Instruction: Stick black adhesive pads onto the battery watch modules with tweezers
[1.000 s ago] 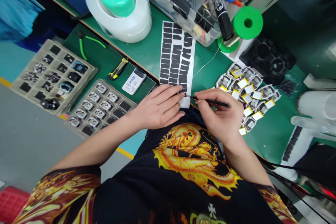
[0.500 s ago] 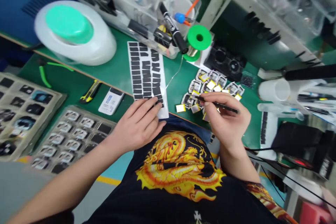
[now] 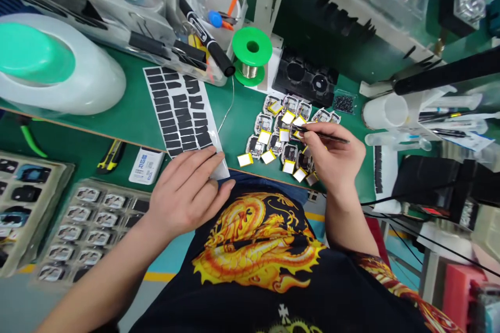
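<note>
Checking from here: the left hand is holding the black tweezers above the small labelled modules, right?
No, it is the right hand that holds the slim black tweezers above the small yellow-labelled modules, as the head view shows. The left hand rests on the white sheet of black pads.

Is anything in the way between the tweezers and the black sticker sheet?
Yes. The black tweezers in the right hand point into a heap of small electronic modules with white labels, and those lie between the tips and the sheet of black stickers. A thin wire also crosses the green mat there.
</note>
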`<state>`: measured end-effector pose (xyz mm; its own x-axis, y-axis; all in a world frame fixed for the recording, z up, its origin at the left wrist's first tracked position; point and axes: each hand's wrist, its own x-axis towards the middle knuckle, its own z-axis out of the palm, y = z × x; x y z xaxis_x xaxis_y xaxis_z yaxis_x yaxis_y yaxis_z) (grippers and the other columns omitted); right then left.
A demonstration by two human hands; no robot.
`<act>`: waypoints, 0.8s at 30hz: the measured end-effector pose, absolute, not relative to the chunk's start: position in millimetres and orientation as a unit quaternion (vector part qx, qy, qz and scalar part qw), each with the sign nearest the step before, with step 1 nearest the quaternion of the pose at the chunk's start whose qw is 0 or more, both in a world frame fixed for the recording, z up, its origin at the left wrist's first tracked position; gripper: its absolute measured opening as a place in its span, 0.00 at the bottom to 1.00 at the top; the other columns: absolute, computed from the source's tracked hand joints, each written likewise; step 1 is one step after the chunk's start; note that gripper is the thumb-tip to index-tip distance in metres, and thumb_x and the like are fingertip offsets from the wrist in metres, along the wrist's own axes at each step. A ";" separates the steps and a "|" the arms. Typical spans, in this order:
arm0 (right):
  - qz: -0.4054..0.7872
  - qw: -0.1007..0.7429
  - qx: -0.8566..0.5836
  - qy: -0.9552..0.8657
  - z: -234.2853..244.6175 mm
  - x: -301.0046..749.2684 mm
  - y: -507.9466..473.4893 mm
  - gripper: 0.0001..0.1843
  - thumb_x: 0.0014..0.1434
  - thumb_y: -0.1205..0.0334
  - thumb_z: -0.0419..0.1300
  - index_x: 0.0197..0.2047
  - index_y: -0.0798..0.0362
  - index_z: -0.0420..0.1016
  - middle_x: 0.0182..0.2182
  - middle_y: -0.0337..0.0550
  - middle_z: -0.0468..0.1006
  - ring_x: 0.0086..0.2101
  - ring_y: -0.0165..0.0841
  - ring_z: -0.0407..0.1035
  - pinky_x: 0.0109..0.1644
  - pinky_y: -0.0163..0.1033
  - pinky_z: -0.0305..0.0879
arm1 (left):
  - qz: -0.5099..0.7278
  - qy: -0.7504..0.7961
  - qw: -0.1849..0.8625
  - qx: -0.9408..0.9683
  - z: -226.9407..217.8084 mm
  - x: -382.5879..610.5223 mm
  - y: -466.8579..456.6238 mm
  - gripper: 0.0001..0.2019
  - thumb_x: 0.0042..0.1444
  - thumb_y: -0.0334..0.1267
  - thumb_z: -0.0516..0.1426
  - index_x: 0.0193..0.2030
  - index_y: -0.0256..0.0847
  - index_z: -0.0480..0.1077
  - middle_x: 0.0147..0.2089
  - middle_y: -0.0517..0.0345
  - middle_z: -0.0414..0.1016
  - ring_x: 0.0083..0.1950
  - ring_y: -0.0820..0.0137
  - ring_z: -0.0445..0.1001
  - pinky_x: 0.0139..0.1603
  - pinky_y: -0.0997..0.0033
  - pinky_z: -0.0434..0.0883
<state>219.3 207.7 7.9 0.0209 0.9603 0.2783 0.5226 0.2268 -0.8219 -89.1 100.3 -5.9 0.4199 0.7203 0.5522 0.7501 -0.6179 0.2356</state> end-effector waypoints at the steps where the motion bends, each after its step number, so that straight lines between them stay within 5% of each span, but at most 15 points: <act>1: 0.244 0.424 -0.565 -0.665 8.5 218.3 207.7 0.05 0.68 0.58 0.73 0.46 0.46 0.89 0.42 0.40 0.91 0.39 0.35 0.86 0.46 0.43 0.86 | -0.326 -0.436 0.014 -0.838 -4.3 -83.4 103.8 0.15 0.60 0.34 0.74 0.37 0.42 0.71 0.61 0.34 0.86 0.64 0.41 0.86 0.59 0.38 0.85; 13: 0.206 0.415 -0.528 -0.712 7.1 210.0 209.2 0.03 0.69 0.61 0.72 0.45 0.45 0.89 0.40 0.38 0.91 0.37 0.33 0.84 0.42 0.41 0.83 | -0.286 -0.402 -0.043 -0.869 -0.2 -20.4 162.7 0.11 0.72 0.42 0.66 0.39 0.39 0.77 0.69 0.36 0.82 0.76 0.41 0.76 0.74 0.36 0.76; 24: 0.153 0.401 -0.503 -0.750 4.4 210.8 207.6 0.04 0.72 0.58 0.70 0.46 0.41 0.88 0.40 0.37 0.92 0.41 0.37 0.87 0.49 0.47 0.86 | -0.231 -0.399 -0.083 -0.884 -1.0 -11.2 178.4 0.14 0.74 0.44 0.63 0.42 0.36 0.83 0.68 0.34 0.80 0.77 0.39 0.72 0.77 0.31 0.72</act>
<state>210.8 207.6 4.4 -0.1725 0.8770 0.4484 0.6318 0.4478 -0.6328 -11.2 178.4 -1.0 0.5753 0.7426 0.3429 0.6663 -0.6686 0.3301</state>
